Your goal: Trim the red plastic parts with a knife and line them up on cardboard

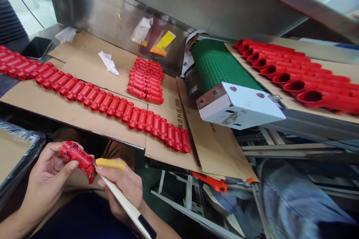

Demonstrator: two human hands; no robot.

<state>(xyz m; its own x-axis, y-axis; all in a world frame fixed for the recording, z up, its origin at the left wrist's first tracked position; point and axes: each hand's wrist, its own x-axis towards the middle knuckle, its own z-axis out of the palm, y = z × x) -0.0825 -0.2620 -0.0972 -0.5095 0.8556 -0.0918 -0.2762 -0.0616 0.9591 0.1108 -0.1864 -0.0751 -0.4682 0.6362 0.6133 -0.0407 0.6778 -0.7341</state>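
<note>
My left hand point(52, 173) holds a red plastic part point(78, 157) between thumb and fingers, its detailed inner face turned up. In my right hand point(123, 185) is a long cream-handled tool point(123, 198), gripped like a pen, its tip at the right end of the part. A yellow finger cover point(110, 164) sits on one finger of that hand. Above both hands, a long row of red cylindrical parts point(113, 106) lies on cardboard point(67, 108). Behind the row is a smaller group of red parts point(146, 80).
A green conveyor belt point(221, 63) with a white end bracket point(238, 108) stands at the right, red tubes point(297, 78) beyond it. A phone point(36, 47) lies back left. Plastic bags point(164, 43) lean by the metal wall. A person's jeans point(297, 198) show lower right.
</note>
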